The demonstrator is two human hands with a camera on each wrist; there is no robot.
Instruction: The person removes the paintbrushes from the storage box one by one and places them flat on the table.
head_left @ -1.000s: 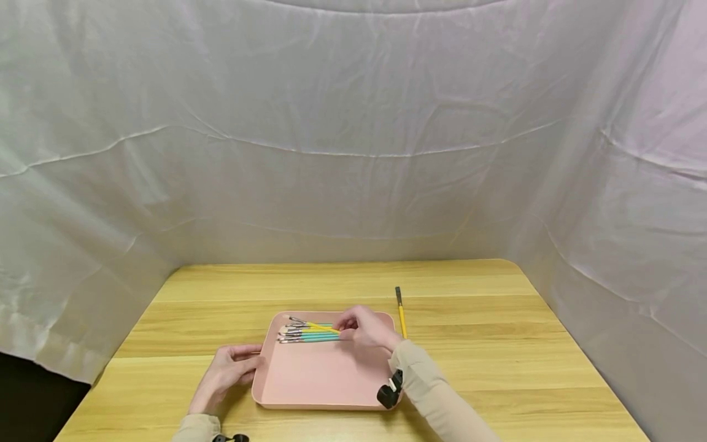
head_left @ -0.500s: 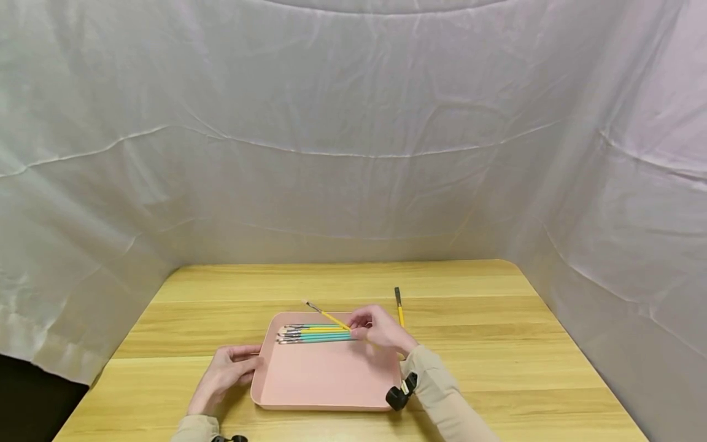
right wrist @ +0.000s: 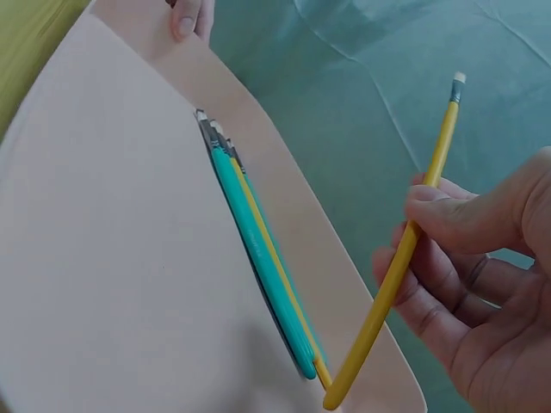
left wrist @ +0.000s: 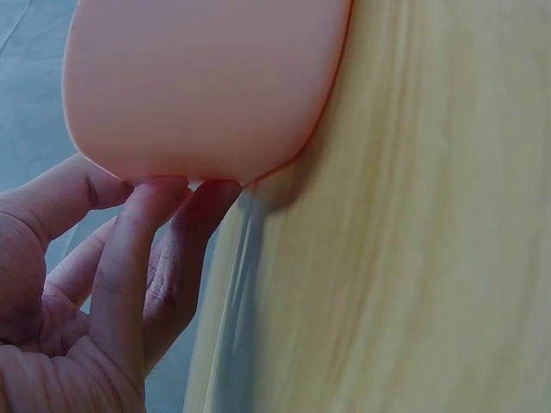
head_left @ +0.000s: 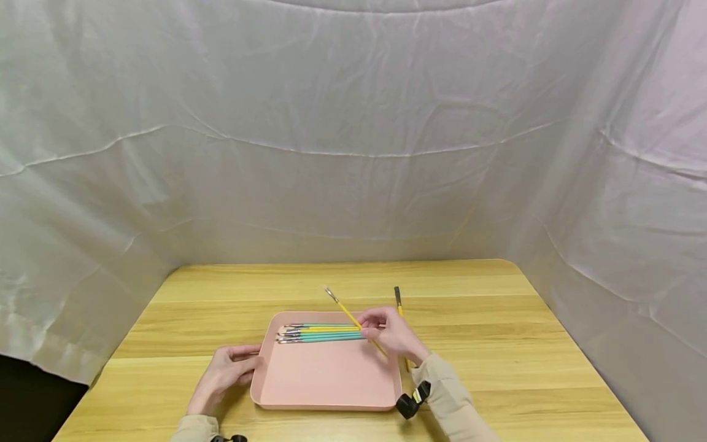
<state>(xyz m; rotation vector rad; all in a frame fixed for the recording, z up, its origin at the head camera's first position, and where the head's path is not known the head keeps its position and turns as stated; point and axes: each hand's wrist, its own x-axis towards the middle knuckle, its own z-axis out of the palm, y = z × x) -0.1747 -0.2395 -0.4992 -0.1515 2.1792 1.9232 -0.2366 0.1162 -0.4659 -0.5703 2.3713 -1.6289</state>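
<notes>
Yellow paintbrush (head_left: 347,312): hanging slantwise over the far right part of the tray (head_left: 331,387), pale bristles poking out past the far rim, handle end dipping toward the right rim.
Right hand (head_left: 393,334): pinching the handle between thumb and fingertips, hovering over the tray near its right rim; plainly the nearer hand.
Row of brushes (head_left: 331,337): lying inside the tray along the far rim, teal and yellow handles together, bristles facing the left rim, handles ending by the right hand.
Long axis: the pinched brush is slanting across the row's line rather than running parallel, bristles up and away, handle end coming nearest the row's handle ends.
Left hand (head_left: 223,374): pinching the tray's left rim, as far as I am making out, well apart from the brush.
Dark-bristled brush (head_left: 399,302): lying on the surface (head_left: 497,356) just outside the right rim, pointing toward the far edge.
Hidden bits: the right hand is covering the middle of that outside brush, and the row is overlapping too tightly for a sure count.
Hard to tell: whether the slanted handle's end is touching the row or hanging clear of it; the left wrist view is showing only the tray's outer wall.
</notes>
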